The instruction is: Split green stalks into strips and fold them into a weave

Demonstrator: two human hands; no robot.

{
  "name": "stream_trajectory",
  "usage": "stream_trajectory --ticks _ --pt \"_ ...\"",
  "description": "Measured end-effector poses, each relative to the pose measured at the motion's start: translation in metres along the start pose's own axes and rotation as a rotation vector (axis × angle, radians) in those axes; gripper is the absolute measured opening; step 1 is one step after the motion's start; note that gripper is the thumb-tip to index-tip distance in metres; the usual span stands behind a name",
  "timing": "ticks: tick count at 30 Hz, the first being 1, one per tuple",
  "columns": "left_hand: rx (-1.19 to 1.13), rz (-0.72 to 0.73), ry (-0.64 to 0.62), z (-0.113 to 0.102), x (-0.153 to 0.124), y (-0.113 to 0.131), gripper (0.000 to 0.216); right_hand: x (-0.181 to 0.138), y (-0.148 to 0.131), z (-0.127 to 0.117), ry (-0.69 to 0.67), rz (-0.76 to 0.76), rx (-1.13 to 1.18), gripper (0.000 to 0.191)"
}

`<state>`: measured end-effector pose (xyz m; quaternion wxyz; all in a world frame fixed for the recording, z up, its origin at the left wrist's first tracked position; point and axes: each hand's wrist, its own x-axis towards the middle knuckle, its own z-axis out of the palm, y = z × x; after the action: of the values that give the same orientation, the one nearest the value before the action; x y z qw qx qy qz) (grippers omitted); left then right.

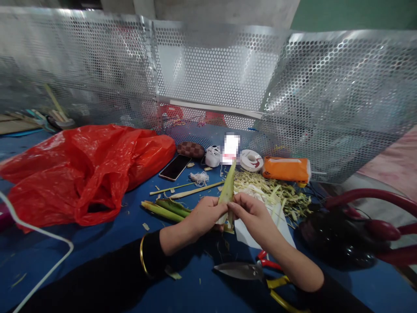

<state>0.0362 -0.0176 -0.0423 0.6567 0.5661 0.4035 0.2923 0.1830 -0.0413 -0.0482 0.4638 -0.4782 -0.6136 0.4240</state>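
Between my two hands stands a long, pointed, pale-green leaf sheath (228,186), its tip upward. My left hand (206,214) is closed round its lower left side. Thumb and fingers of my right hand (250,211) pinch its right edge, close to the left fingertips. Behind my left hand lie thick green stalks (164,210), partly covered by it. A sheet of white paper (249,232) is under my right hand, with shredded green strips (291,198) heaped beyond. Large scissors (239,270) with red and yellow handles lie below my right forearm, which hides part of them.
A red plastic bag (97,169) spreads over the left side. Toward the back are a dark phone (175,168), a checkered case (191,150), a white tape roll (251,160) and an orange packet (286,169). A dark pot-like object (339,239) stands right; perforated metal panels (211,65) rise behind.
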Motion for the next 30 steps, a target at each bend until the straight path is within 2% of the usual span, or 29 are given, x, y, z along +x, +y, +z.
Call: stream_trajectory --ticks 4,6,10,12,15,20,23,26,30 --pt "-0.025 -0.029 0.021 -0.001 0.001 -0.001 0.026 0.001 0.004 0.0 0.013 0.038 0.004 0.028" --pt "0.02 0.041 0.072 -0.003 0.002 -0.002 0.025 0.0 0.006 0.001 0.008 0.039 -0.038 0.028" --pt "0.292 0.201 0.212 -0.008 0.004 -0.008 0.027 -0.002 0.011 0.004 -0.034 -0.002 -0.198 0.028" --pt "0.36 0.237 0.226 -0.008 0.004 -0.011 0.029 -0.003 0.011 0.005 -0.059 -0.002 -0.208 0.028" --pt "0.261 0.207 0.177 -0.005 0.004 -0.011 0.027 -0.003 0.01 0.005 -0.11 0.065 -0.089 0.028" --pt "-0.089 0.004 -0.001 0.001 0.001 -0.005 0.026 -0.002 0.002 0.001 -0.233 0.209 0.178 0.029" --pt "-0.147 -0.037 -0.049 0.001 -0.001 -0.001 0.028 -0.002 -0.002 -0.002 -0.294 0.223 0.293 0.03" --pt "-0.147 -0.034 -0.035 -0.001 -0.001 -0.001 0.029 -0.001 -0.004 -0.003 -0.278 0.218 0.301 0.031" --pt "-0.131 0.032 0.002 -0.002 0.002 -0.004 0.028 -0.001 -0.003 0.0 -0.215 0.154 0.147 0.032"
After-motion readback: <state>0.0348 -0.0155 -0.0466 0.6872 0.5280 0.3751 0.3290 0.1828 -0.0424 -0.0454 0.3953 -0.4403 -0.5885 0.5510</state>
